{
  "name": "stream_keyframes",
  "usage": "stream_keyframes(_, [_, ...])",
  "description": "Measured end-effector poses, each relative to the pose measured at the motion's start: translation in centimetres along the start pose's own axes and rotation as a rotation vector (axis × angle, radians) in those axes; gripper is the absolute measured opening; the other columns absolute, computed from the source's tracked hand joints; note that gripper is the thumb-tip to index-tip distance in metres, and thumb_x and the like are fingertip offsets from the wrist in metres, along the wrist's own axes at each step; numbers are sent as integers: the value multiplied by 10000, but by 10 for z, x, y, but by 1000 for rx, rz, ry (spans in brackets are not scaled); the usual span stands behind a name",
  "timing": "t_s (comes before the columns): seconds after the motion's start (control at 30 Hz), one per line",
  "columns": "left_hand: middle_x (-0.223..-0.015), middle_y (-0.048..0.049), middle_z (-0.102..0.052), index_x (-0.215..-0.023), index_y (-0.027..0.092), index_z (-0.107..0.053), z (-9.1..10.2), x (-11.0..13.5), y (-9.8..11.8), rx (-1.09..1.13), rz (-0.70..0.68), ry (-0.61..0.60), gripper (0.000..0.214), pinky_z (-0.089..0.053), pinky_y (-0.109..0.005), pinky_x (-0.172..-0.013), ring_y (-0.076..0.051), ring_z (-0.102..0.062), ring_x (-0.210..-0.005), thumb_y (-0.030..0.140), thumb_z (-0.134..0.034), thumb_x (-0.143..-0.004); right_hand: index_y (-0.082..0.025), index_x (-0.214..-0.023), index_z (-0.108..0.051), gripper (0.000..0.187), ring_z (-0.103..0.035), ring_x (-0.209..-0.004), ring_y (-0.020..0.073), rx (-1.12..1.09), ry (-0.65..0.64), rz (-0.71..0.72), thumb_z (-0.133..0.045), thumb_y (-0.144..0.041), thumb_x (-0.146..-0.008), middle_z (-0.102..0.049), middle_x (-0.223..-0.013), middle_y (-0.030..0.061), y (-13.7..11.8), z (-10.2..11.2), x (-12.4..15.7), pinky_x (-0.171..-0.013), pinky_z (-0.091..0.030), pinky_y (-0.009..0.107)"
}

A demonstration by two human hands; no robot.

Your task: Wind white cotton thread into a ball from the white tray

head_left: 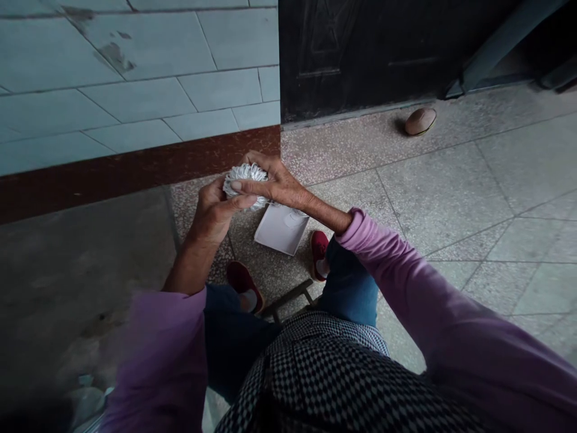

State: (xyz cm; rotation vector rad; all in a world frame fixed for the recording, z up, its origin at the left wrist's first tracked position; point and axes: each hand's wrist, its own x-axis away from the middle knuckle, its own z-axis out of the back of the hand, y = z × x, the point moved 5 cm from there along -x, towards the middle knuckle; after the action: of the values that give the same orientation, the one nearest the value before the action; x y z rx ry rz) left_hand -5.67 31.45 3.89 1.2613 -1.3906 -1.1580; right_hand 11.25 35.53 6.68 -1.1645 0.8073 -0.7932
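Note:
Both my hands hold a small round silvery-white bundle (246, 178) that looks like a coiled, ribbed ring of shiny pieces. My left hand (215, 210) grips it from below and the left, thumb pressed against its side. My right hand (274, 180) wraps over its top and right side, fingers curled round it. Directly below the hands a shallow white box (280, 230) lies open on the floor between my feet, with a pale round thing inside it.
I sit on a low stool (288, 299), knees apart, red shoes (318, 252) on a speckled stone floor. A tiled wall with a dark red skirting (135, 168) is ahead left, a dark door (360, 54) ahead. A brown oval object (420, 121) lies by the door.

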Motion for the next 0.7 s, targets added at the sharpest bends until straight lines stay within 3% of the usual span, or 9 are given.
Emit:
stream_keyframes(0.2, [-954, -57, -824, -1014, 270, -848, 4, -9, -21, 22, 138, -44, 593, -730, -423, -851, -307, -842, -979, 603, -1195, -666, -249, -1004, -637, 547, -741, -1099, 281, 33, 20, -105, -1084, -552, -1093, -733, -1031, 38, 18, -4, -13, -998, -684, 378])
stream_keyframes(0.33, [-1082, -95, -885, -1119, 262, -892, 12, -15, -18, -39, 118, -115, 640, -749, -462, -960, -358, -852, -1135, 571, -1217, -662, -242, -998, -624, 496, -717, -1072, 250, 77, -42, -139, -1041, -468, -1144, -722, -959, 25, 23, -7, -21, -948, -624, 332])
stream_keyframes(0.53, [-1126, -116, -892, -1092, 231, -923, 20, -12, -7, -107, 108, -144, 594, -728, -482, -1066, -374, -858, -1170, 479, -1225, -644, -229, -1069, -669, 430, -696, -1015, 208, 30, -120, -125, -1027, -440, -1179, -722, -937, 1, 16, 3, -16, -841, -540, 294])
stream_keyframes(0.63, [-1111, -123, -899, -1113, 227, -942, 21, -11, -4, -111, 113, -130, 602, -734, -523, -1113, -403, -858, -1205, 504, -1216, -654, -230, -1137, -670, 329, -640, -895, 173, -28, -44, -114, -931, -396, -1249, -695, -935, -9, 22, 21, -19, -751, -485, 283])
stream_keyframes(0.7, [-1075, -114, -902, -1117, 242, -954, 20, -10, -3, -104, 113, -127, 602, -743, -548, -1121, -417, -859, -1212, 529, -1216, -657, -246, -1055, -626, 377, -585, -834, 170, -7, 49, -102, -867, -416, -1290, -612, -863, -20, 28, 33, -23, -711, -446, 293])
